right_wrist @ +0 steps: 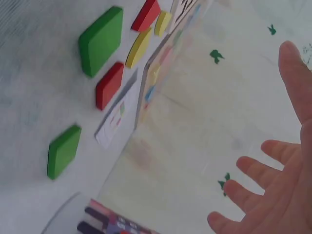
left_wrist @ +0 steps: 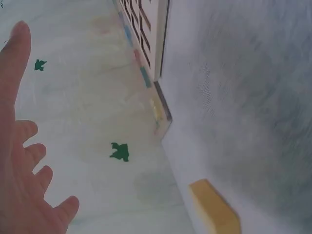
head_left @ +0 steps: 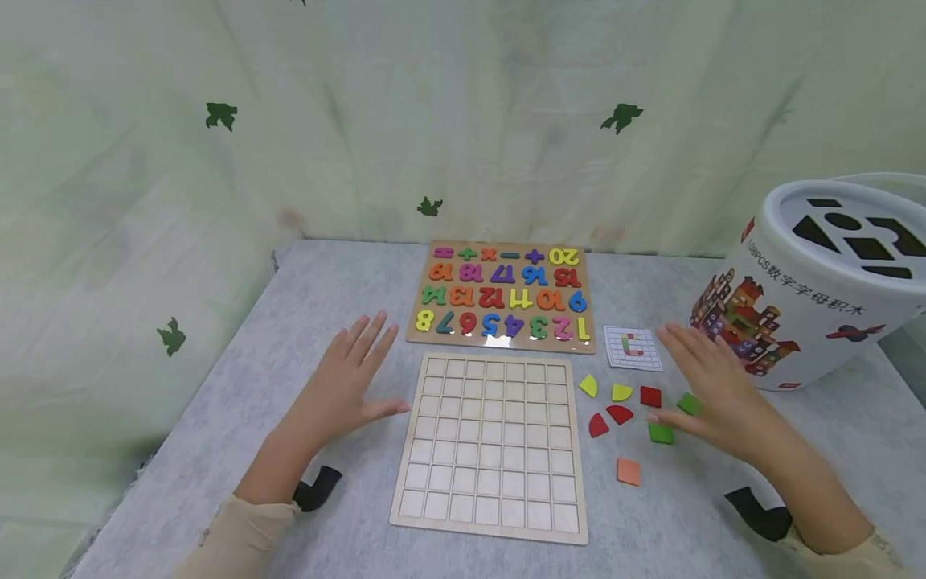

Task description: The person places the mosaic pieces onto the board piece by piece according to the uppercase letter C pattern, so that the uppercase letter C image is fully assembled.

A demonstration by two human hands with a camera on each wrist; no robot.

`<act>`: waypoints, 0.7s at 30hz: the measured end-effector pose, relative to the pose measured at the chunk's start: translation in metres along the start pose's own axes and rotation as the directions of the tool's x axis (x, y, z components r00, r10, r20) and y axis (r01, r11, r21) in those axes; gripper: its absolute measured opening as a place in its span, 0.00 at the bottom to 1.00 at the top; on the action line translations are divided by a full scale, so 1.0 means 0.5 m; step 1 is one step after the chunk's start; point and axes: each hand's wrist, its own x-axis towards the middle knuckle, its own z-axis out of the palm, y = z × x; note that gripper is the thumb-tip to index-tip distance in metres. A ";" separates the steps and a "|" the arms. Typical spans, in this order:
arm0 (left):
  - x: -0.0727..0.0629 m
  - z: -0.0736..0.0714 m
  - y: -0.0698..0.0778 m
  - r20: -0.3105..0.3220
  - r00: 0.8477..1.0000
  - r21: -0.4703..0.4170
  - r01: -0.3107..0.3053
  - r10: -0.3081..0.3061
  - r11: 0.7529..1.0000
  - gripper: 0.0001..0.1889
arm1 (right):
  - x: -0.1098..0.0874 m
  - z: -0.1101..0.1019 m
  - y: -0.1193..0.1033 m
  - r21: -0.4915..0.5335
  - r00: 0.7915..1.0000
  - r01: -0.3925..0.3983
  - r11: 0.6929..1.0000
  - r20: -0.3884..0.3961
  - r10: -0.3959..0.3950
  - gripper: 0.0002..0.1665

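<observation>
My left hand (head_left: 346, 384) hovers left of a wooden grid board (head_left: 492, 450), fingers straight and thumb spread, holding nothing. In the left wrist view, a tan block (left_wrist: 214, 207) lies on the table; the arm hides it from the head view. My right hand (head_left: 719, 394) is also spread and holds nothing, above the green squares (head_left: 661, 433) at the right. Around it lie a red square (head_left: 650, 396), an orange square (head_left: 628, 472), yellow quarter-round pieces (head_left: 588, 386) and red quarter-round pieces (head_left: 598, 425). A white card (head_left: 620, 362) with a coloured grid pattern lies beyond them.
Behind the grid board lies a number puzzle board (head_left: 470, 341) filled with coloured numerals and signs. A large white bucket (head_left: 810, 322) with shaped holes in its lid stands at the right, close behind my right hand. A pale curtain (head_left: 506, 121) hangs along the table's back edge.
</observation>
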 end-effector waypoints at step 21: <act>-0.044 0.108 0.029 0.323 0.931 -0.554 0.330 -0.168 0.764 0.40 | 0.063 0.152 -0.014 0.427 0.984 -0.154 0.891 0.145 0.101 0.32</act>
